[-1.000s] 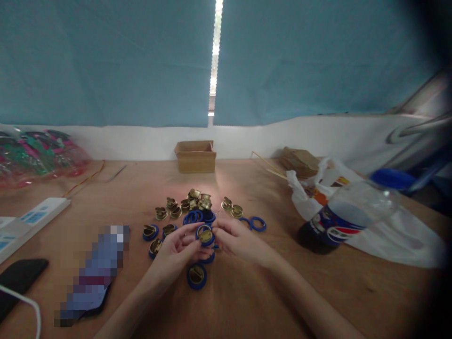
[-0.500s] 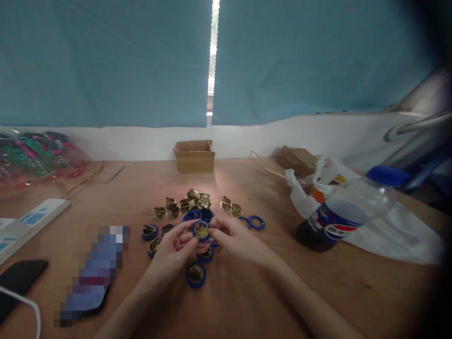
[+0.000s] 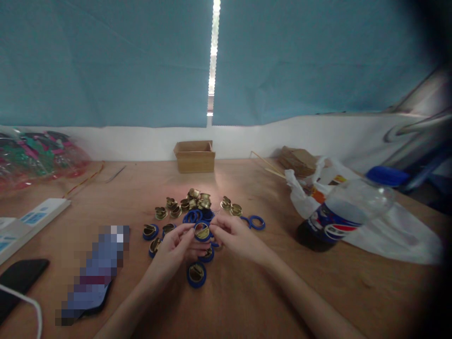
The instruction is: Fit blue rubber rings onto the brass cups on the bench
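Observation:
My left hand and my right hand meet over the wooden table, both pinching one brass piece with a blue ring round it. Just behind lies a heap of bare brass pieces and loose blue rings. Ringed brass pieces lie around my hands, one below them and others to the left.
A small cardboard box stands at the back wall. A tilted cola bottle rests on a white plastic bag at the right. On the left lie a pixelated object, a black phone, a power strip and colourful packets.
Both hands lifted the ringed brass piece slightly and drew a little closer together; the fingers shifted round its rim. Nothing else on the table moved.

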Demonstrator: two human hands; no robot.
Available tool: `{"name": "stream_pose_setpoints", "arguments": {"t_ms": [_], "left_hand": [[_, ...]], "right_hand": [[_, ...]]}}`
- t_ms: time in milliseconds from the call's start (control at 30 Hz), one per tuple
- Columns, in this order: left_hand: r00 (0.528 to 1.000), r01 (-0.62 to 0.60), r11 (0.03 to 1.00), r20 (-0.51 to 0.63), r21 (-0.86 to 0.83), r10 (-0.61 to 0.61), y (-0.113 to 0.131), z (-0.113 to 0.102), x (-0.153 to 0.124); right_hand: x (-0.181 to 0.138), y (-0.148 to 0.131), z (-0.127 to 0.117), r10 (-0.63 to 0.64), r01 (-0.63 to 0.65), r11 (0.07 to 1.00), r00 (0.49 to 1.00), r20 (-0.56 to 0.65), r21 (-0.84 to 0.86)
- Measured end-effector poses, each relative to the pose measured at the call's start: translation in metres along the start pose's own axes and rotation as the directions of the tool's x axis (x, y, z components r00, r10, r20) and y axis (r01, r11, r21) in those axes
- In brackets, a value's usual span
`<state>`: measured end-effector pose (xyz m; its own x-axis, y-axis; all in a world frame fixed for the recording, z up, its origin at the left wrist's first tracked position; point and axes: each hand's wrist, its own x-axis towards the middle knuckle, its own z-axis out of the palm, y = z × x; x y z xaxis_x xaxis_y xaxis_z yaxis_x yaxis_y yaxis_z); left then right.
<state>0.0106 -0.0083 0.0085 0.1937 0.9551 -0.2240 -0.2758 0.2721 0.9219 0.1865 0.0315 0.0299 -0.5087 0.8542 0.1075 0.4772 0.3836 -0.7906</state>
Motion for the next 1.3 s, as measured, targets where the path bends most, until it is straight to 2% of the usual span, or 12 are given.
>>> {"name": "stream_pose_setpoints", "arguments": {"t_ms": [433,567,667,933,1133,1300], "left_hand": [[1.000,-0.029,0.998,0.010,0.058,0.029,-0.006,0.000,-0.003],[0.998,-0.039,0.993,-0.037,0.107,0.043,-0.004,0.001,-0.004],[0.994,-0.082,0.992,-0.064,0.092,0.088,-0.003,0.002,-0.003],[0.966,-0.257,0.962,-0.012,0.088,0.259,-0.004,0.002,-0.003],[0.957,-0.276,0.958,-0.066,0.084,0.282,-0.002,-0.001,-0.002],[0.932,-0.321,0.935,-0.124,0.147,0.340,-0.001,0.000,-0.002]], "right_hand": [[-0.002,0.003,0.004,-0.039,0.039,0.999,0.995,-0.094,0.004],[-0.001,0.003,0.005,-0.030,0.036,0.998,0.994,-0.109,0.057],[-0.002,0.001,0.006,-0.012,0.022,0.995,0.995,-0.097,0.100],[-0.006,-0.009,0.007,-0.024,0.033,0.980,0.999,-0.044,0.198],[-0.009,-0.015,0.007,-0.102,0.114,0.980,0.992,-0.081,0.164],[-0.006,-0.009,0.008,-0.021,0.058,0.972,0.986,-0.163,0.227]]}}
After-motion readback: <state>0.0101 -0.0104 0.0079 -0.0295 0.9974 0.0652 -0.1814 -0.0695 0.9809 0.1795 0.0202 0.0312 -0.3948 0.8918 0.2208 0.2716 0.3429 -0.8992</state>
